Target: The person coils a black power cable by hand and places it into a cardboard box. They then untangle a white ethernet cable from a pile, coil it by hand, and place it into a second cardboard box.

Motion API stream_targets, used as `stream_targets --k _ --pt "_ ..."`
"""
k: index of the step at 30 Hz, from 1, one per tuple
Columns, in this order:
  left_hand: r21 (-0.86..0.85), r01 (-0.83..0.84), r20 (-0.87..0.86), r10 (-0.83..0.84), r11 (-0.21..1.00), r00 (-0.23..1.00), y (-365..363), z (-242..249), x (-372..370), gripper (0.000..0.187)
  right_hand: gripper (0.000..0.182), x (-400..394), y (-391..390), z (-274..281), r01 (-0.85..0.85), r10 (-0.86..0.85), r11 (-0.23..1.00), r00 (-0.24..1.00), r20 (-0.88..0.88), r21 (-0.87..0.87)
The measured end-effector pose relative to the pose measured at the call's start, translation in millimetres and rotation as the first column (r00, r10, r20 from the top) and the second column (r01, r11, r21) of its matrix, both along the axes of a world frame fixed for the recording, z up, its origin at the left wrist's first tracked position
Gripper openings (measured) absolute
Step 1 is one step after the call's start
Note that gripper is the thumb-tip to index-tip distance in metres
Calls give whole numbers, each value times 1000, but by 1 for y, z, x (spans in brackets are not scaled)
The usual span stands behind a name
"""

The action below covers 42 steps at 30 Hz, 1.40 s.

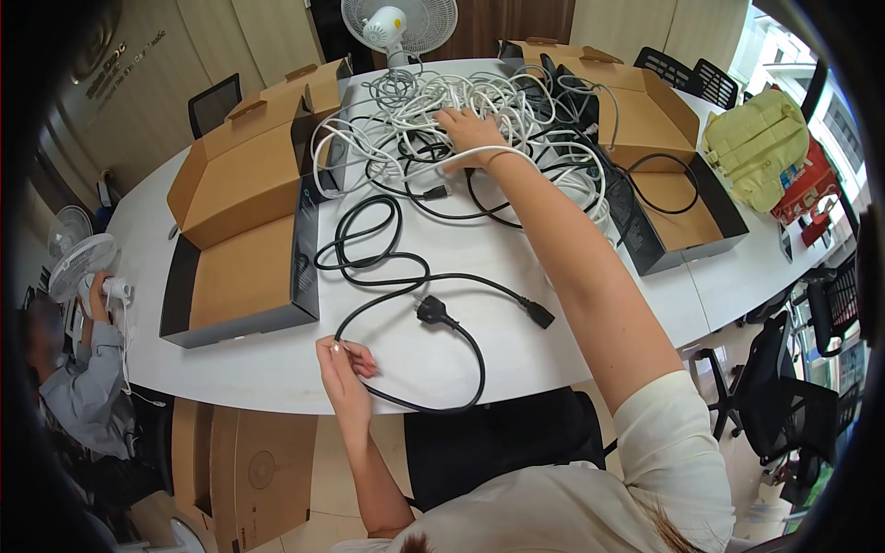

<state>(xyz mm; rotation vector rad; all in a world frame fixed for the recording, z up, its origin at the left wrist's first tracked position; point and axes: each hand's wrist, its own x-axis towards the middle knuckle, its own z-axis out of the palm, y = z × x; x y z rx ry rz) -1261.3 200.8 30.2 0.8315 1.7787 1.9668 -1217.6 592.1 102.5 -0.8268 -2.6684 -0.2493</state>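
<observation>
My left hand (347,373) is at the front edge of the table, its thumb and fingers closed around a black power cord (387,304). The cord lies in loose loops on the tabletop, with its round plug (430,311) and its socket end (537,313) to the right of the hand. My right hand (475,136) reaches over a big tangle of white cables (562,175), thumb and fingers apart on top of it. A white cable crosses over my right wrist. Another black connector (435,193) sticks out below the tangle.
Open cardboard boxes flank the cables, one on the left (244,267) and one on the right (696,198). A white fan (396,28) stands behind. On the right rest a yellow bag (761,147) and a red bag (811,184). Another person (88,378) handles a fan at left.
</observation>
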Motion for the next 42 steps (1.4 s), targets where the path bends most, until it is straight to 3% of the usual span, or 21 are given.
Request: stream_targets --k 6,9,11,13,15,16,18,20,22,24,27,28,29,31,33,37,39,40,42 --pt "-101 20 -67 -26 995 997 -1 7 5 17 91 -12 8 5 -28 27 999 999 28 38" --pt "-133 14 -116 -30 991 993 -2 5 4 15 90 -16 -8 -6 -18 5 978 998 65 207" --pt "-157 -1 -150 -22 988 988 1 6 4 15 86 -13 -26 -6 -13 4 990 998 62 143" --pt "-170 -6 -159 -21 986 987 0 8 6 17 85 -1 -52 2 21 -37 997 977 208 80" --pt "-149 2 -149 -24 989 988 2 10 6 16 88 19 -75 2 -115 120 993 974 195 -37" --pt "-147 3 -147 -25 989 989 2 10 6 16 90 39 -93 5 -247 244 969 952 185 -5" --pt "-136 8 -138 -27 991 990 1 8 5 16 85 78 -136 29 -318 347 925 930 121 -208" --pt "-107 19 -109 -31 994 994 0 7 5 16 71 120 -165 55 -369 379 846 924 -55 -385" --pt "-64 30 -93 -35 997 995 0 6 2 16 54 158 -181 70 -214 168 869 976 -140 -446" --pt "-10 44 -75 -45 999 996 -2 3 3 18 44 190 -183 50 -218 68 888 933 -354 -405" --pt "235 155 193 -202 960 960 -6 15 11 21 36 209 -212 17 -291 -75 791 827 -558 -538" --pt "314 236 209 -309 920 928 -5 18 15 23 36 204 -222 8 -302 -62 806 811 -582 -508" --pt "291 267 148 -319 919 936 -4 26 23 23 37 192 -234 0 -312 -56 818 793 -606 -483" --pt "221 336 18 -348 915 937 1 47 35 24 51 176 -248 -10 -181 34 898 937 -348 -401" --pt "230 341 -3 -350 911 937 2 57 43 23 52 167 -253 -27 -136 1 872 961 -276 -471" --pt "252 331 4 -343 910 939 -3 67 49 21 48 164 -254 -31 -148 57 942 956 -289 -301" --pt "158 300 3 -304 941 953 -8 74 55 30 47 172 -255 -28 -194 104 939 947 -304 -283" --pt "178 342 28 -353 922 935 -11 73 57 50 47 176 -253 -27 -225 120 931 932 -341 -286" --pt "125 322 -30 -321 938 947 -14 71 62 55 48 185 -246 -26 -242 131 922 930 -343 -304"
